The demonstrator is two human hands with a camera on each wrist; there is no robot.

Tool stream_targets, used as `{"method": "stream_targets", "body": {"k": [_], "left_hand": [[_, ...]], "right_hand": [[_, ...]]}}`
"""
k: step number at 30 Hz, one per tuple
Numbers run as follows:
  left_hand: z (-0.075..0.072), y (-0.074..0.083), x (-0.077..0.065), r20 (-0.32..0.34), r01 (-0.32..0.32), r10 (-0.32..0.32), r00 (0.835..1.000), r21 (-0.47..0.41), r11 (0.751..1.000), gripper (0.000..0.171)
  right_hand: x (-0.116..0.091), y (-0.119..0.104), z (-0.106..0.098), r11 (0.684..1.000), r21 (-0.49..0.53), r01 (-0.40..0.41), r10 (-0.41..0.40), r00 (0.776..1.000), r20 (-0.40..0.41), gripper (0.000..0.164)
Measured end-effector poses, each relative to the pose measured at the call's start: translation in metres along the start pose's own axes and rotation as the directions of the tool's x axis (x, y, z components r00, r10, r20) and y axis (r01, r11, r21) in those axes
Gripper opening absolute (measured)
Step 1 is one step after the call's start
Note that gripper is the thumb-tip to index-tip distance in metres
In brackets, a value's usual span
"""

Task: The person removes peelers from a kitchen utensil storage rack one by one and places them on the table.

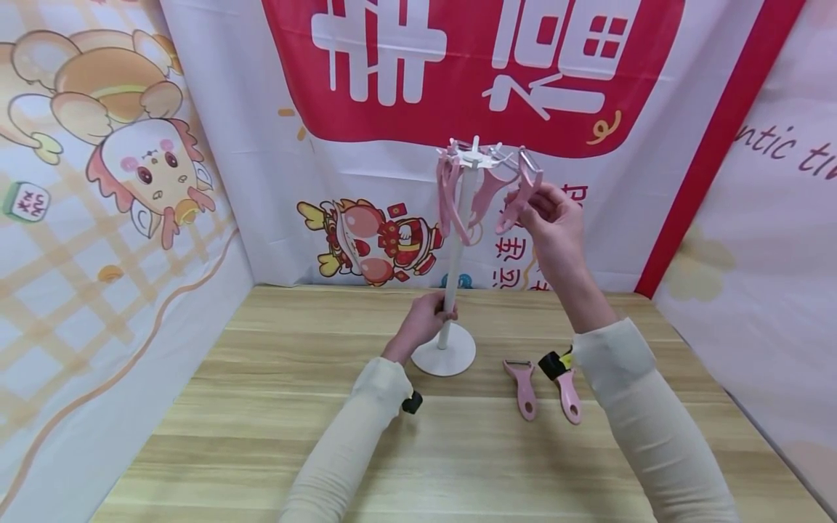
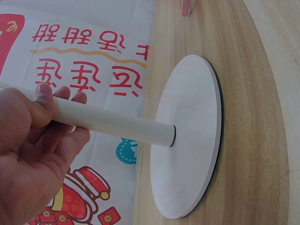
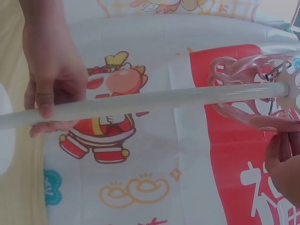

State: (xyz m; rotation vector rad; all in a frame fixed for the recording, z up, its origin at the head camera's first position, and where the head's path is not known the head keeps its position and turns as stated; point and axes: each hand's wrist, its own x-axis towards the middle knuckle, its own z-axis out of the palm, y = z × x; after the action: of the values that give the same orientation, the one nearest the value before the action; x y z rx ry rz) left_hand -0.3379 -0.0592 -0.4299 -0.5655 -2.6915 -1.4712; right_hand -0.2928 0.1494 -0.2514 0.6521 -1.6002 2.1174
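A white stand has an upright pole on a round base, with a hooked ring at its top. My left hand grips the pole low down, thumb and fingers around it in the left wrist view. Several pink peelers hang from the ring. At its right side, my right hand pinches the handle of another pink peeler, metal blade up, close to the hooks. Whether that blade sits on a hook, I cannot tell.
Two pink peelers lie on the wooden table right of the base: one peeler in full view, the other peeler partly behind the black wrist camera. A printed cloth hangs behind the stand.
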Motion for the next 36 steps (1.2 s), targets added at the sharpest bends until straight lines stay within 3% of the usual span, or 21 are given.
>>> {"method": "stream_targets", "body": {"k": [6, 17, 36], "left_hand": [[0.000, 0.001, 0.000, -0.015, -0.037, 0.038, 0.999, 0.038, 0.999, 0.005], [0.001, 0.001, 0.001, -0.004, 0.007, -0.007, 1.000, 0.018, 1.000, 0.011], [0.002, 0.000, 0.002, -0.016, 0.000, 0.001, 1.000, 0.041, 0.999, 0.005]], "right_hand": [[-0.006, 0.000, -0.008, 0.997, 0.042, -0.062, 0.060, 0.997, 0.047, 0.035], [-0.017, 0.004, -0.024, 0.991, 0.037, -0.129, 0.124, 0.987, 0.105, 0.024], [-0.034, 0.015, -0.050, 0.986, 0.007, -0.168, 0.166, 0.978, 0.127, 0.010]]}}
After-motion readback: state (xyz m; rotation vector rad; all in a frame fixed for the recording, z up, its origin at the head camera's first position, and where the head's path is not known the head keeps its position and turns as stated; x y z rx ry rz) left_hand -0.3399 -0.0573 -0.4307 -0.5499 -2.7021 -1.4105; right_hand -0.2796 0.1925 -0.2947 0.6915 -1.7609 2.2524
